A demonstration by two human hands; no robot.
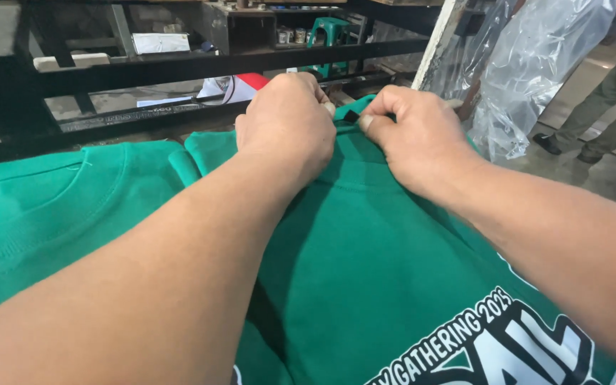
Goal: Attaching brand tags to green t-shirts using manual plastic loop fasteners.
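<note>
While both forearms stretch fwd over the pile, the left hand (288,121) and right hand (411,135) meet at the far edge of a green shirt (365,257), approx at its collar. Left hand lies knuckles-up on the cloth, its fingers (319,89) curled under and pressed into the fabric; what's inside the curl can't be told. Right hand's fingers (366,122) are narrow, thumb and forefinger pinched on a small black tag (351,115) at the collar edge. The two hands sit just beside each other, tag between them.

Shirt lies flat w/ white printed lettering at its near right corner. A second green shirt (44,207) lies to the left, overlapping edge to edge w/ the first. Beyond both runs a black metal rail (180,68). Clear plastic sheeting (536,64) hangs at upper right; past it, another person's legs (611,107) in olive trousers stand on the floor. A green plastic stool (331,32) shows far back.
</note>
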